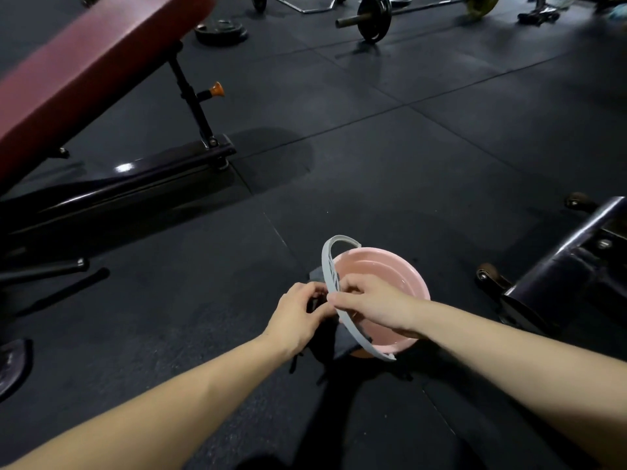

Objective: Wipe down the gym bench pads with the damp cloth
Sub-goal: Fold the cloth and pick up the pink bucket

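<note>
Early stage, by the look of it. No wiping under way; both hands are at the bucket, not at a bench.

Pink bucket sits on the dark rubber floor, lower centre-right of frame, water glinting inside. Its grey handle arcs over the left rim.

Dark grey cloth hangs over the bucket's near-left rim, draped down the outside. A second patch of it shows behind the handle, just left of the rim.

Left hand, lower centre: fingers curled inward, tips pinching a fold of the cloth just beside the handle.

Right hand, reaching across the bucket mouth: fingers curled and bunched at the handle and cloth. Whether they grip the handle, the cloth or both, cannot tell; the two overlap there.

Red bench pad, upper left, inclined on a black frame with an orange-tipped adjuster pin. Well apart from the hands. No wet streaks discernible on it, though motion blur and dim light make that unreliable.

Judgement: cloth is being collected or wrung; every pad is still to do.

Hard to read:
- Cloth's dampness not visible.
- Red pad cut off by the top and left edges; the seat section is out of view.
- Black equipment at right edge, cropped; whether it carries a pad is unclear.
- Barbell and loose plate along the top, blurred.
</note>
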Motion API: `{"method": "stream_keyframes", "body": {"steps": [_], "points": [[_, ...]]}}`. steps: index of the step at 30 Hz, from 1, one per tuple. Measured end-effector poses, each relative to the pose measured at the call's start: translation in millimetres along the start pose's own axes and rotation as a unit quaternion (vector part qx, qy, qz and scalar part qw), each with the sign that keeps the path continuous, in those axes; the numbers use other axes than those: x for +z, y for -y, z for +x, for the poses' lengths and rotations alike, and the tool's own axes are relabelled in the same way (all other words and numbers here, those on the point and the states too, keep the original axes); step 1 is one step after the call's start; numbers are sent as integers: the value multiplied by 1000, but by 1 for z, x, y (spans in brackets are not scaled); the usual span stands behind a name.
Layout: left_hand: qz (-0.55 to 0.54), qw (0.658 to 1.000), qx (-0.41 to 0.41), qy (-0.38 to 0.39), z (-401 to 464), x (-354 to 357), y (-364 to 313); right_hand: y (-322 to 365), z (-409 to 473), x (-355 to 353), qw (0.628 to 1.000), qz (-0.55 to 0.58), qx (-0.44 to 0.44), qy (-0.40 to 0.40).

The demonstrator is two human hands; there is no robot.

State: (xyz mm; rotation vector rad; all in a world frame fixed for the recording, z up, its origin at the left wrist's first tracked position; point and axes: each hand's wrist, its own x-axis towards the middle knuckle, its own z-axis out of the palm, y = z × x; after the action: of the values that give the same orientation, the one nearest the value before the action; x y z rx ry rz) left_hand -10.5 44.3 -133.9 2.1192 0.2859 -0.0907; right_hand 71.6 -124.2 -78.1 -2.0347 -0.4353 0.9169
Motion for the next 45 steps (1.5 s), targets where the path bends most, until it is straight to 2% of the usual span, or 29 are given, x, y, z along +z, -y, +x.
{"method": "stream_keyframes", "body": {"steps": [4,6,11,14,16,19,23,28,31,35,38,45], "points": [[157,986,36,-46,1,5,8,12,-9,-21,994,106,37,4],[169,981,61,-67,4,15,4,18,-15,-33,991,124,47,-13],[229,973,-7,-15,24,59,-6,19,-25,-57,985,64,68,-142],[286,958,-12,-27,27,78,2,16,-26,-65,982,60,73,-161],[292,955,-17,-38,30,82,10,17,-28,-69,982,67,80,-157],[309,951,-21,-16,35,84,21,19,-29,-75,978,75,102,-165],[273,961,-25,-28,27,78,9,24,-23,-76,972,122,130,-151],[253,967,-14,7,24,58,-2,39,-16,-78,974,107,165,-115],[238,971,-8,2,21,42,-5,41,-7,-80,964,139,194,-117],[282,959,-12,38,12,20,-7,39,-3,-81,955,175,215,-108],[311,946,-51,70,1,-5,-15,46,-6,-76,948,180,235,-114],[335,935,-83,80,-39,-88,-91,90,-52,-69,915,236,296,-139]]}}
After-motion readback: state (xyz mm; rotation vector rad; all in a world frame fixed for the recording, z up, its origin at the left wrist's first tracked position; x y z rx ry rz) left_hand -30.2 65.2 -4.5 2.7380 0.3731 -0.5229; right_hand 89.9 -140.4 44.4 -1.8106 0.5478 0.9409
